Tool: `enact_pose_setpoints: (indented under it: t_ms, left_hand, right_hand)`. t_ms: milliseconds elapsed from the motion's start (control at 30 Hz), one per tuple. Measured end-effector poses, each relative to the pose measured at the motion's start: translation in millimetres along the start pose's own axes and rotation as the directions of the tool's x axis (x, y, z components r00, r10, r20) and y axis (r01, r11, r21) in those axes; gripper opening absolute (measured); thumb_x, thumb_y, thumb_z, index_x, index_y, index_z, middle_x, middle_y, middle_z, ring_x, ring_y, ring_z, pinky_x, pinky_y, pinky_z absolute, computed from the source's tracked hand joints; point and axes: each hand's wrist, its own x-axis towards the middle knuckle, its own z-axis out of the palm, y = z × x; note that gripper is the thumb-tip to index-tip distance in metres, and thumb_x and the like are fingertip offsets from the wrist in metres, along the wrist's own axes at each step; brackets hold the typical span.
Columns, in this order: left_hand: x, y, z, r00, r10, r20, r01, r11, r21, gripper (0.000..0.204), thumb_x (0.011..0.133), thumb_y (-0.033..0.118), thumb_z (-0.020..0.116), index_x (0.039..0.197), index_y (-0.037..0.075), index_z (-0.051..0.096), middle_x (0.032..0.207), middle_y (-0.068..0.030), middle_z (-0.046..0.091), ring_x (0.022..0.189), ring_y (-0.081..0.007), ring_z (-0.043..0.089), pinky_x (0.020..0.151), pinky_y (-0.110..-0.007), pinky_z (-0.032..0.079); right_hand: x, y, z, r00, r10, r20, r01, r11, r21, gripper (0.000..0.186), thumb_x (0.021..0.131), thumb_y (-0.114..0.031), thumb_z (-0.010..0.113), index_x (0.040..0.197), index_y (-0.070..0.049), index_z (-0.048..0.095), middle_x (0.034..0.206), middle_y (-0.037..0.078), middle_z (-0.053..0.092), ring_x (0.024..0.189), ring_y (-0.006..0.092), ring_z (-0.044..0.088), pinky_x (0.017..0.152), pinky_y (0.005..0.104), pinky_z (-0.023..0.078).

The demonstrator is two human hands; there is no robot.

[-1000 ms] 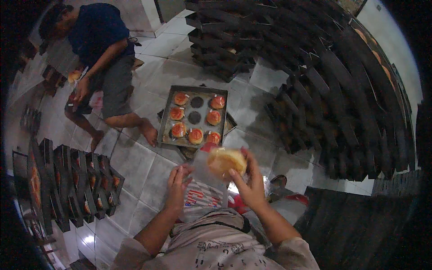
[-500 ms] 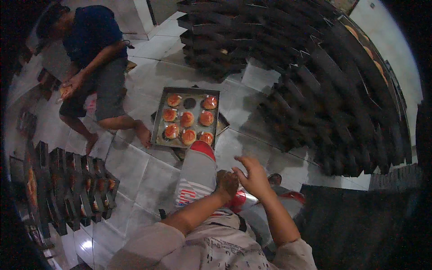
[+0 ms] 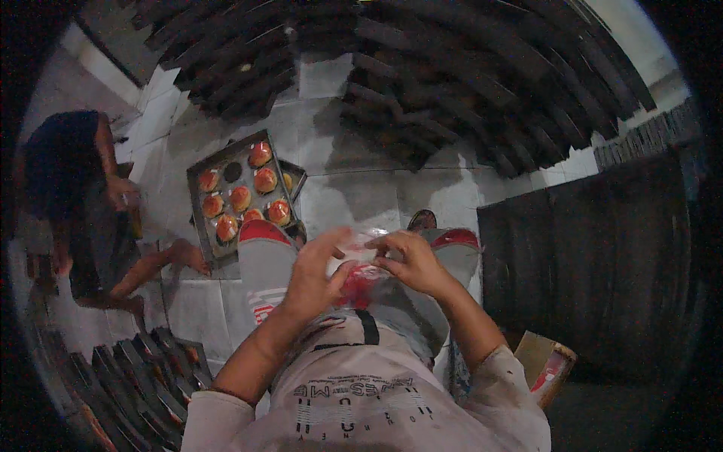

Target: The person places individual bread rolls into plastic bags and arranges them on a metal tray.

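Note:
My left hand [image 3: 316,273] and my right hand [image 3: 407,262] meet above my lap on a crinkled clear plastic bag [image 3: 355,282] with red showing on or through it. My right fingers pinch it near its upper part; the thumb and curled fingers of my left hand grip its left side, slightly blurred. Whether anything is inside the bag is hard to tell. Just beyond my left knee, a metal tray [image 3: 237,147] of glazed buns [image 3: 264,179], some with small labels, lies on another tray on the tiled floor.
At left a person [image 3: 64,158] crouches with a bare foot near the tray. Dark stacked trays [image 3: 467,98] fill the far side; another stack [image 3: 135,377] stands at lower left. A large black surface [image 3: 572,264] is at right, with a cardboard piece [image 3: 538,358] beside my right arm.
The bun I held has left my hands, and another bun appeared in the tray's middle. My hands moved up onto the bag. The view swung, shifting the tray and person leftward.

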Motion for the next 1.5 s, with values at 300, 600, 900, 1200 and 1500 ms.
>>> enact_pose_setpoints:
  t_ms: [300,600,900,1200,1500]
  left_hand:
    - [-16,-24,-53,0.821,-0.547,0.162,0.566,0.818,-0.103,0.023,0.086,0.022,0.059,0.089,0.000,0.063,0.078,-0.0052,0.062,0.073,-0.0087,0.056,0.062,-0.025,0.044]
    - [-22,-40,-39,0.833,-0.546,0.090,0.545,0.782,-0.302,0.016,0.086,0.016,0.060,0.089,0.000,0.061,0.082,-0.0024,0.061,0.075,-0.0089,0.054,0.067,-0.024,0.044]
    - [-20,-56,5,0.830,-0.542,0.131,0.552,0.767,-0.326,0.022,0.084,0.019,0.062,0.095,0.000,0.062,0.085,-0.0060,0.064,0.076,-0.0125,0.058,0.070,-0.028,0.046]
    - [-4,-29,5,0.885,-0.335,0.323,0.372,0.926,-0.058,0.019,0.083,0.020,0.059,0.086,0.002,0.064,0.079,-0.0151,0.063,0.071,-0.0291,0.062,0.064,-0.035,0.047]
    - [-21,-137,-24,0.711,-0.504,-0.490,0.528,0.843,-0.100,0.020,0.084,0.018,0.058,0.090,0.000,0.062,0.081,-0.0181,0.063,0.068,-0.0325,0.061,0.062,-0.036,0.048]
  right_hand:
    - [-38,5,17,0.976,0.216,-0.019,-0.211,0.967,0.143,0.039,0.086,-0.041,0.052,0.104,-0.008,0.063,0.100,0.016,0.062,0.098,0.0287,0.058,0.089,0.0371,0.043]
    - [-49,140,-58,0.811,0.582,0.065,-0.490,0.734,-0.470,0.044,0.089,-0.045,0.042,0.113,-0.012,0.060,0.115,0.014,0.058,0.113,0.0315,0.049,0.099,0.0418,0.035]
    - [-89,182,-76,0.675,0.441,-0.592,-0.688,0.665,-0.289,0.026,0.080,-0.025,0.063,0.090,-0.001,0.068,0.095,0.015,0.064,0.093,0.0262,0.060,0.079,0.0381,0.047]
    - [27,53,1,0.909,0.118,0.400,-0.261,0.910,0.323,0.029,0.082,-0.021,0.065,0.099,0.001,0.060,0.087,0.006,0.064,0.076,0.0139,0.059,0.075,0.0262,0.046]
    - [145,179,99,0.756,0.614,0.228,-0.627,0.577,0.524,0.032,0.086,-0.029,0.057,0.104,-0.002,0.059,0.088,0.008,0.064,0.074,0.0166,0.060,0.066,0.0288,0.047]
